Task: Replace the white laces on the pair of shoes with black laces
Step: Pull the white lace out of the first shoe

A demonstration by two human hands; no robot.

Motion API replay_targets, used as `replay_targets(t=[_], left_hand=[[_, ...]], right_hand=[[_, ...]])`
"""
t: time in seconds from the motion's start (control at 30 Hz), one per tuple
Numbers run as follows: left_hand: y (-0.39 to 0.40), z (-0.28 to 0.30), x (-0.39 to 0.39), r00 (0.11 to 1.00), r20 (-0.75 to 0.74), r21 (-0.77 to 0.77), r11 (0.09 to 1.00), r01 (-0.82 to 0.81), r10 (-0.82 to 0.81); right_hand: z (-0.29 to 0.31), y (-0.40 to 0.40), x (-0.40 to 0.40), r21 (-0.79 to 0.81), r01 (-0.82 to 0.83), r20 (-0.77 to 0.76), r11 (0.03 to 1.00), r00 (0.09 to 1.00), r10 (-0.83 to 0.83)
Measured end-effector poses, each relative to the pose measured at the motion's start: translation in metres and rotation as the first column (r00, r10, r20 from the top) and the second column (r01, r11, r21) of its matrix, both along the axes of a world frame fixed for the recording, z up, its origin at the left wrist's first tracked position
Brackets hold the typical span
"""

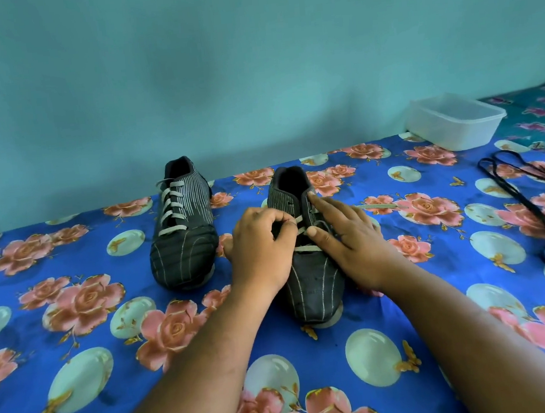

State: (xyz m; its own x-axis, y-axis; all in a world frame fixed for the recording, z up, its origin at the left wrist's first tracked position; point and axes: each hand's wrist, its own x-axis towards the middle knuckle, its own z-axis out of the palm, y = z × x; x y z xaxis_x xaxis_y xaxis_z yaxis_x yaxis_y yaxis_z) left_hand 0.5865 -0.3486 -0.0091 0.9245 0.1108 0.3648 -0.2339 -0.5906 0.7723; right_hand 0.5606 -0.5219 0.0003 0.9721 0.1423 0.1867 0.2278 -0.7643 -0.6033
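Two black striped shoes stand on the flowered blue cloth. The left shoe is fully laced with a white lace. On the right shoe, my left hand pinches its white lace with curled fingers over the eyelets. My right hand rests with straight fingers along the shoe's right side, thumb on the laces. A loose end of that lace trails right on the cloth. The black laces lie in loops at the far right.
A clear plastic container stands at the back right corner of the blue cloth. A teal wall runs right behind the shoes. Another patterned surface lies beyond the container.
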Motion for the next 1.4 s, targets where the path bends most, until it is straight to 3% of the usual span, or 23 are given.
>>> replay_targets(t=[0.13, 0.23, 0.33, 0.4, 0.73, 0.9, 1.0, 1.07, 1.2, 1.4], left_hand=[[0.0, 0.0, 0.003, 0.995, -0.093, -0.11, 0.994, -0.029, 0.019], [-0.002, 0.003, -0.002, 0.998, -0.055, -0.137, 0.99, -0.03, 0.023], [-0.002, 0.002, -0.004, 0.995, 0.095, -0.057, 0.998, 0.022, -0.016], [0.0, -0.001, 0.0, 0.992, 0.12, -0.042, 0.999, 0.035, -0.03], [0.006, -0.001, -0.002, 0.987, -0.014, 0.09, 0.983, -0.16, 0.161], [0.005, -0.002, -0.001, 0.987, 0.159, 0.062, 0.998, 0.024, -0.033], [0.007, -0.007, 0.005, 0.978, 0.207, 0.054, 0.998, 0.03, -0.04], [0.004, -0.007, 0.002, 0.977, 0.215, -0.007, 1.0, 0.009, -0.008], [-0.001, -0.001, 0.0, 0.988, 0.14, -0.337, 0.941, -0.021, 0.072], [0.004, -0.004, -0.003, 0.983, 0.181, -0.14, 0.988, 0.063, -0.037]], right_hand=[[0.001, 0.0, -0.001, 0.009, 0.0, -0.028, 1.0, 1.0, 0.001], [0.001, 0.001, -0.001, 0.008, 0.008, -0.028, 1.0, 1.0, -0.008], [0.002, 0.001, -0.001, -0.001, 0.008, -0.041, 1.0, 0.999, -0.008], [0.001, 0.001, 0.0, -0.001, 0.001, -0.037, 1.0, 0.999, -0.001], [0.0, 0.001, -0.001, 0.063, 0.014, -0.044, 0.998, 0.999, -0.011], [-0.002, 0.0, 0.001, 0.06, 0.013, -0.041, 0.998, 0.999, -0.01], [-0.004, -0.001, 0.002, 0.058, 0.01, -0.032, 0.998, 0.999, -0.008], [-0.004, -0.001, 0.002, 0.075, 0.01, -0.037, 0.997, 0.999, -0.007], [-0.004, -0.002, 0.004, 0.103, 0.025, -0.051, 0.994, 0.999, -0.02], [-0.004, -0.001, 0.004, 0.077, 0.024, -0.039, 0.997, 0.999, -0.021]])
